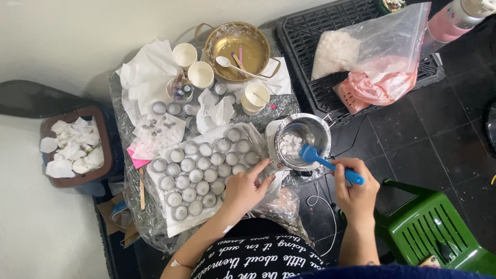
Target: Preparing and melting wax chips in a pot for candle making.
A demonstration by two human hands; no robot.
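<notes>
the right hand (356,194) has its grip closed round the handle of a blue spatula (330,164), whose blade dips into the steel pot (304,140) over white lumps at its bottom, while the left hand (244,190) pinches the pot's short handle with thumb and forefinger at the near-left rim. left of the pot, rows of small round tins (199,173) crowd a white sheet on the foil-covered tabletop (155,227), right under the left wrist. beyond the pot stand paper cups (201,74) and a brass bowl (237,45) with a spoon; to its far right a plastic bag (372,49) of white pieces lies on a black crate (305,36), and a green stool (439,227) stands to the pot's near right.
</notes>
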